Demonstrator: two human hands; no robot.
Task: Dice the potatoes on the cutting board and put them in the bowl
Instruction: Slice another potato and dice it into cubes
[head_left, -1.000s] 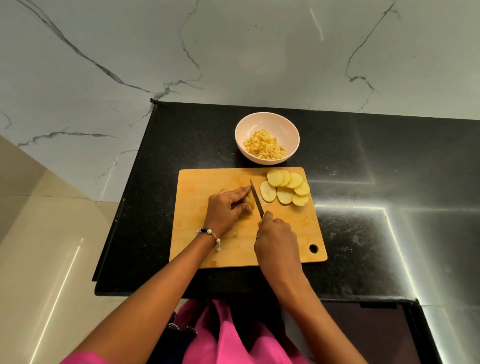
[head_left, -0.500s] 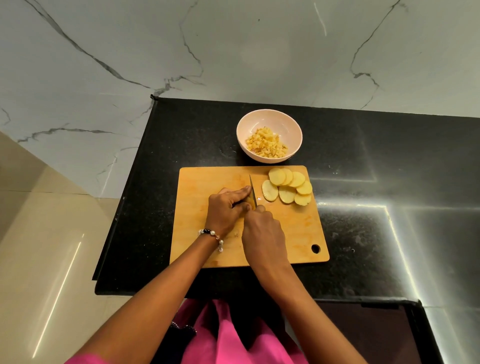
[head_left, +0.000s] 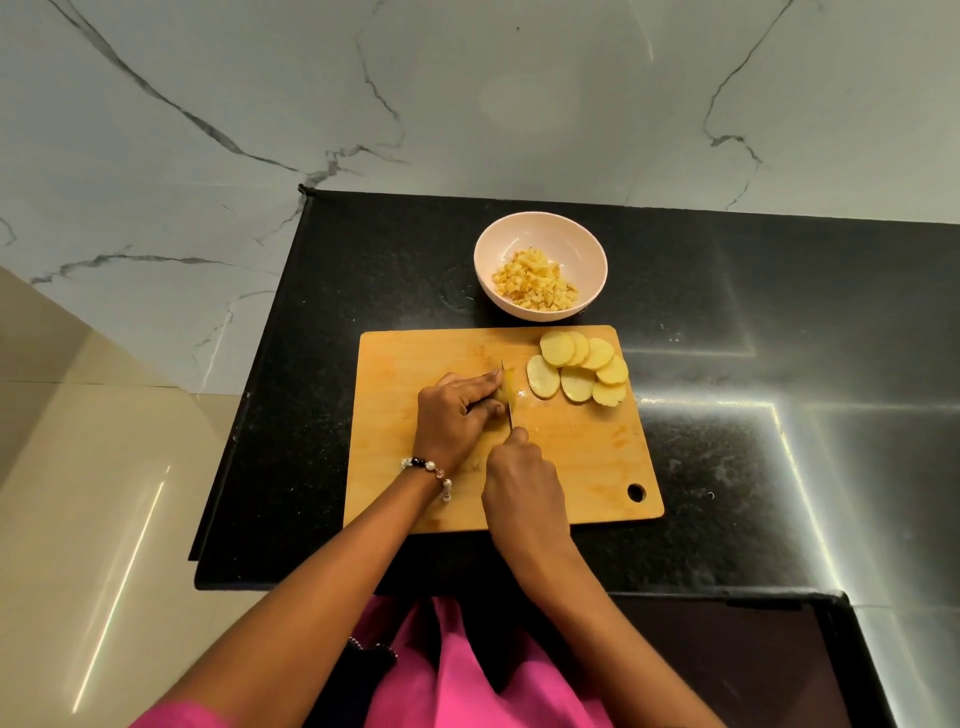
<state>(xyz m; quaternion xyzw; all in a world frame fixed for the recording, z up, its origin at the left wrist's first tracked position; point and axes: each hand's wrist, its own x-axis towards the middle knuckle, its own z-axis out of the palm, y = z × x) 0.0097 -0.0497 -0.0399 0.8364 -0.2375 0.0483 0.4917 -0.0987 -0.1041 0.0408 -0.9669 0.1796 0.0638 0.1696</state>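
On the wooden cutting board (head_left: 587, 467) my left hand (head_left: 453, 415) presses down on a small stack of potato slices (head_left: 507, 391), mostly hidden under my fingers. My right hand (head_left: 524, 480) grips the handle of a knife (head_left: 508, 400) whose blade runs straight away from me, right beside my left fingertips and against the potato. Several round potato slices (head_left: 582, 373) lie fanned out at the board's far right corner. Behind the board stands a pale pink bowl (head_left: 540, 236) holding a heap of diced potato (head_left: 535, 283).
The board lies on a black stone counter (head_left: 727, 364) that ends at a marble wall behind and drops to a beige floor (head_left: 104, 493) on the left. The counter's front edge runs just below the board. My pink garment (head_left: 467, 675) fills the bottom.
The knife blade has swung from slanting to straight and sits closer to my left fingertips. My right hand shifted a little along the board. My left hand has stayed on the potato.
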